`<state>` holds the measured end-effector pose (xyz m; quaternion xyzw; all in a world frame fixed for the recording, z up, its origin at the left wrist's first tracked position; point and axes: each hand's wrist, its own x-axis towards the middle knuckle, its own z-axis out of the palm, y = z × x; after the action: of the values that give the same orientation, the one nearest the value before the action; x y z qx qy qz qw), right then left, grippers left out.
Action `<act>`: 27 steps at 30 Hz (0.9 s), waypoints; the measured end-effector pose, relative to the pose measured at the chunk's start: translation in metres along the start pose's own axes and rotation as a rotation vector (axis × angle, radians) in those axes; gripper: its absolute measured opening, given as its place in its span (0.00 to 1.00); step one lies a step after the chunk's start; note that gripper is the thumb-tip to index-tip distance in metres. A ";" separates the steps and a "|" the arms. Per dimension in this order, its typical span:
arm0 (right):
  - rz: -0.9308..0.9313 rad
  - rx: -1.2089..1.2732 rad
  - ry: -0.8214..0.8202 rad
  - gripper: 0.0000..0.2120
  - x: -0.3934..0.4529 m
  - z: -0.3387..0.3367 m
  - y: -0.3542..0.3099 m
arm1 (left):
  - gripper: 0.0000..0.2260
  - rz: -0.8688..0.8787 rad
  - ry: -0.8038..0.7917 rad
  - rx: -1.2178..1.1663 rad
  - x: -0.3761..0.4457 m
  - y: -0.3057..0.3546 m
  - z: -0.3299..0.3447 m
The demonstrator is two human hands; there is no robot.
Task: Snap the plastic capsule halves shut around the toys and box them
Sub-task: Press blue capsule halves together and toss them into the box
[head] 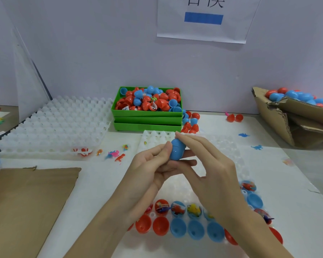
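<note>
Blue capsule [177, 150] sits closed, grasped by left hand [153, 164] and right hand [211, 164]; cardboard box [280, 116] half-filled, tray [231, 146] halves remain.

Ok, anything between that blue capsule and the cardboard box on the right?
Nothing visible. The capsule is held up in both hands; only low tray and bare table lie toward the box, whose top is open.

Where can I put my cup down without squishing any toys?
Free: the flat brown cardboard sheet, and the bare white tabletop between the white plastic tray and torn cardboard box. Crowded: the open red and blue capsule halves.
</note>
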<state>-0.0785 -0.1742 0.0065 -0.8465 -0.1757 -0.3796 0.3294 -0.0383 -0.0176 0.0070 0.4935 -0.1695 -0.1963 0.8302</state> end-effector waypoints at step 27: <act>-0.094 -0.018 -0.070 0.19 0.001 -0.005 0.003 | 0.15 -0.050 -0.025 0.009 -0.004 0.012 0.002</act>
<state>-0.0792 -0.1793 0.0083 -0.8530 -0.2235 -0.3663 0.2971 -0.0408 -0.0119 0.0177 0.4989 -0.1684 -0.2225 0.8205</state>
